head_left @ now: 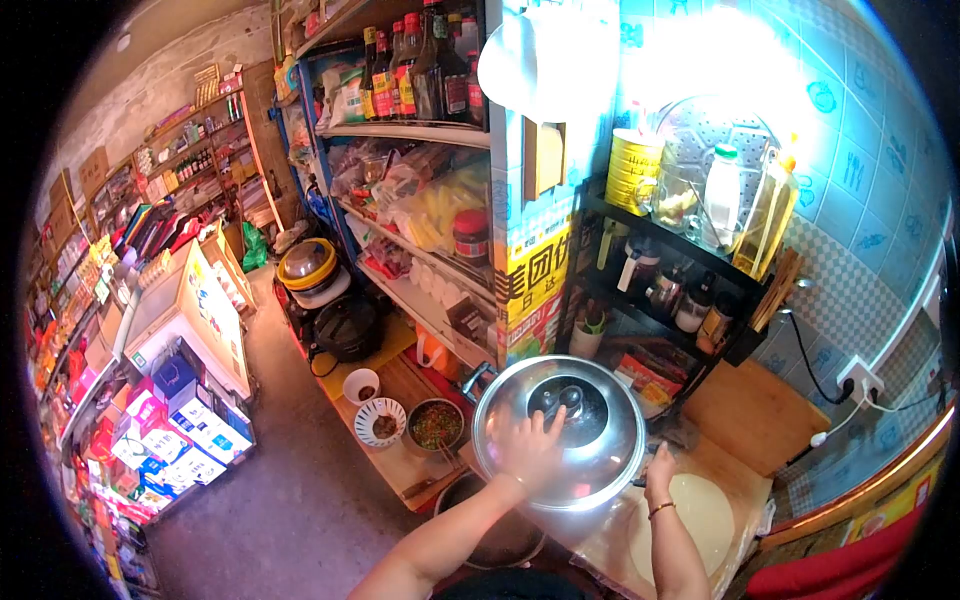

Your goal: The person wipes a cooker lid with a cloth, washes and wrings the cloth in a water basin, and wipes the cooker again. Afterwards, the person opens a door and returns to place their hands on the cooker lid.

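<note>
A large round metal lid (610, 440) with a glass centre and a dark knob covers a pan. On top of it lies my left hand (534, 452), fingers spread, with the fingertips at the knob. Right of the lid, my right hand (660, 472) is closed round the dark handle (641, 483) at the pan's side. Beneath my right forearm a pale round sheet of dough (700, 520) lies on the board. Below the lid, a dark pot (490, 535) is partly hidden by my left arm.
Left of the lid stand a bowl of chopped greens (435, 425), a striped bowl (380, 422) and a small white bowl (361, 386). Behind is a black rack (680, 240) with bottles. A wooden board (755, 415) leans against the tiled wall.
</note>
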Tool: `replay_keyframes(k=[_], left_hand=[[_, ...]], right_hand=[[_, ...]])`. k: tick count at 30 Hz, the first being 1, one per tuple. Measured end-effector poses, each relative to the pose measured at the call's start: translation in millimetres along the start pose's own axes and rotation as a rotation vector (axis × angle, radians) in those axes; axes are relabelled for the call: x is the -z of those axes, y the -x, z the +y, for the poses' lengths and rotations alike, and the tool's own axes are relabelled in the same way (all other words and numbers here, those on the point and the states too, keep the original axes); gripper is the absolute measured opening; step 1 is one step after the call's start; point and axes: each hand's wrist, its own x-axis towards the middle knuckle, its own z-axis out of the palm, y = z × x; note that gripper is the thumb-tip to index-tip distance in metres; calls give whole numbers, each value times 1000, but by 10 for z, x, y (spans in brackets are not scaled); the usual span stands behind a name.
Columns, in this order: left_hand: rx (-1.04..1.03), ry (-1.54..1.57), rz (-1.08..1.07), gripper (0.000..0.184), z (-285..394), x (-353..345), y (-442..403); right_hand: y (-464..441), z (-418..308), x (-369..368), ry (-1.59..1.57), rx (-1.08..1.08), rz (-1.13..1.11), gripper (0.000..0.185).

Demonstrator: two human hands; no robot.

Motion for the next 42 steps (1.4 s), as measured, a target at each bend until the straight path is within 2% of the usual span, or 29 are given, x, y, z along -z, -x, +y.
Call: replay_keyframes(k=[10,17,28,42], left_hand=[[10,16,-30,70,10,29,-6],[9,1,-17,70,8,13,-3],[5,22,-42,69,1,11,-8],[3,13,-24,70,3,14,-6]], right_hand=[[90,-115,3,-69,-64,-29,46],[-13,35,3,-67,-34,-44,42],[136,-185,6,-39,-40,-25,45],[41,-65,2,-3,-18,2,48]])
